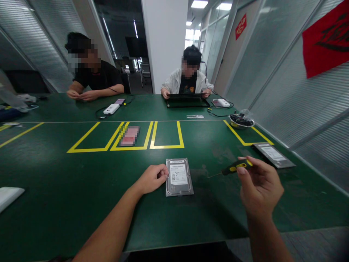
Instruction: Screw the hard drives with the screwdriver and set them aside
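Note:
A hard drive [179, 177] with a white label lies flat on the green table in front of me. My left hand [154, 178] rests at its left side, fingers curled and the fingertips against the drive's edge. Raised above the table to the right of the drive, my right hand [260, 183] grips a black and yellow screwdriver [231, 167] by its handle. The thin shaft points left toward the drive, with its tip apart from it. Farther right, near the table's edge, lies a second hard drive [274, 154], label up.
Yellow tape boxes mark the table; one frames a blurred pink item [130, 136]. A metal bowl [241, 120] of dark parts stands back right. Two people sit opposite, one holding a black frame [188, 101]. White devices with cables [111, 108] lie near them; a white object [9, 196] is far left.

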Available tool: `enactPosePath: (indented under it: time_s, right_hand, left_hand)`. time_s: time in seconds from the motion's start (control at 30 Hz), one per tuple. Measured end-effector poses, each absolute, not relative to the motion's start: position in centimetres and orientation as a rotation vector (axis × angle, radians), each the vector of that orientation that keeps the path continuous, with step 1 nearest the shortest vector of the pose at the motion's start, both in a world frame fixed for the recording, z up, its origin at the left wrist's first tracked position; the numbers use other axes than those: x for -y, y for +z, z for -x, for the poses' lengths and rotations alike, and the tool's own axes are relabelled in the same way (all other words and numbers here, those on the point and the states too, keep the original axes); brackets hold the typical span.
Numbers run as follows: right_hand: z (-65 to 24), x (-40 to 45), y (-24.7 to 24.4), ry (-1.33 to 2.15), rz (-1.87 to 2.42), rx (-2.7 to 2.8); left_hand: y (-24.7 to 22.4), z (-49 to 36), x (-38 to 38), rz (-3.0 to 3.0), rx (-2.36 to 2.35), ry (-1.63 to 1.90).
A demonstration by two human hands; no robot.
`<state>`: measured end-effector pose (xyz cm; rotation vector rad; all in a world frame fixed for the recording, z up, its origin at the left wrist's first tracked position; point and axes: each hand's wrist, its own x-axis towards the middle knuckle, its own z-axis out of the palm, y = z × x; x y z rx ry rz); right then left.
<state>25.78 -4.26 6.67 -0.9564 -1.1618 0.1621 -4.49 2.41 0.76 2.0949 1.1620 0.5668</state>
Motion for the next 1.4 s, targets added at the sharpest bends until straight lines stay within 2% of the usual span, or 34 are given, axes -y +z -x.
enactPosePath:
  time_s: [0.9,1.4]
  right_hand:
    - [-26.9,4.1,4.9,0.337,1.001,0.884]
    - [-17.4,0.6,8.3,0.395,0.896,1.450]
  left_hand:
    - [1.0,4.5,-2.5,-2.029,-1.130,0.581]
    - [1.5,4.7,-2.6,-2.006,-1.123,0.593]
